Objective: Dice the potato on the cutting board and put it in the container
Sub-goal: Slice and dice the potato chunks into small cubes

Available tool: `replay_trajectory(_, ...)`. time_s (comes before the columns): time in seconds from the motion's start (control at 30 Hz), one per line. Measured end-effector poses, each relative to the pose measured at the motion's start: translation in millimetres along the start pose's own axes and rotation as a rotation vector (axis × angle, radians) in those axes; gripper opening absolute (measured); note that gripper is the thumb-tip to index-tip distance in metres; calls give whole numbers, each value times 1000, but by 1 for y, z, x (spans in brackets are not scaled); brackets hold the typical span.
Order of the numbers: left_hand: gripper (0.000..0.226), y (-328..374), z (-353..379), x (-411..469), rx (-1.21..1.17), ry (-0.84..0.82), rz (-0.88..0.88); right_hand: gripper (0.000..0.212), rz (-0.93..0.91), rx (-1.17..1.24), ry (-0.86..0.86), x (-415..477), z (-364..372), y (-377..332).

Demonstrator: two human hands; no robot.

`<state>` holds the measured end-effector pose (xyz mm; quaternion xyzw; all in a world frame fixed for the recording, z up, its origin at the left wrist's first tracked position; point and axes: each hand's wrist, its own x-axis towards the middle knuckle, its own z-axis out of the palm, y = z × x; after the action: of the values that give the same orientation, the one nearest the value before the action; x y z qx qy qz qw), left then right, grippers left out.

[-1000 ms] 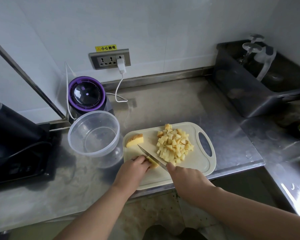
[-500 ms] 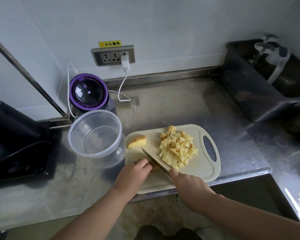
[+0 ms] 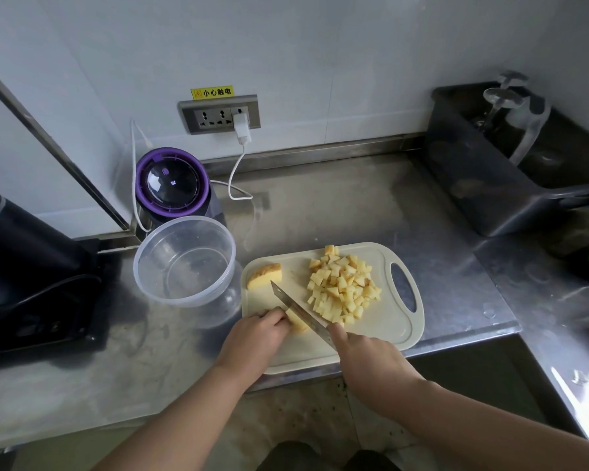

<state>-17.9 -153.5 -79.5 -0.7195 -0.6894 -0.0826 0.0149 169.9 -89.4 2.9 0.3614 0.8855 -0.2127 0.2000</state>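
Note:
A cream cutting board (image 3: 388, 328) lies on the steel counter. A pile of diced potato (image 3: 342, 288) covers its right half, and an uncut potato chunk (image 3: 264, 276) sits at its far left corner. My left hand (image 3: 255, 334) holds down a small potato piece (image 3: 296, 322) at the board's near left. My right hand (image 3: 371, 358) grips the knife (image 3: 298, 309), whose blade rests on that piece and points away to the left. A clear round container (image 3: 184, 263) stands empty just left of the board.
A purple-rimmed appliance (image 3: 172, 183) stands behind the container, with a white cable (image 3: 238, 171) plugged into the wall socket. A black appliance (image 3: 31, 273) fills the left. A dark tub (image 3: 510, 171) with glassware sits at the back right. The counter edge runs just below the board.
The view shifted slightly. The knife blade has edged along the small potato piece under my left fingers; both hands stay at the board's near left.

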Motion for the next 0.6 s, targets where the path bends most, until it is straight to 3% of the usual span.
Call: replay_trajectory(0.6,34,-1,-6,2,-28,35,76,52,-10,4,-131,12,-5,-7)
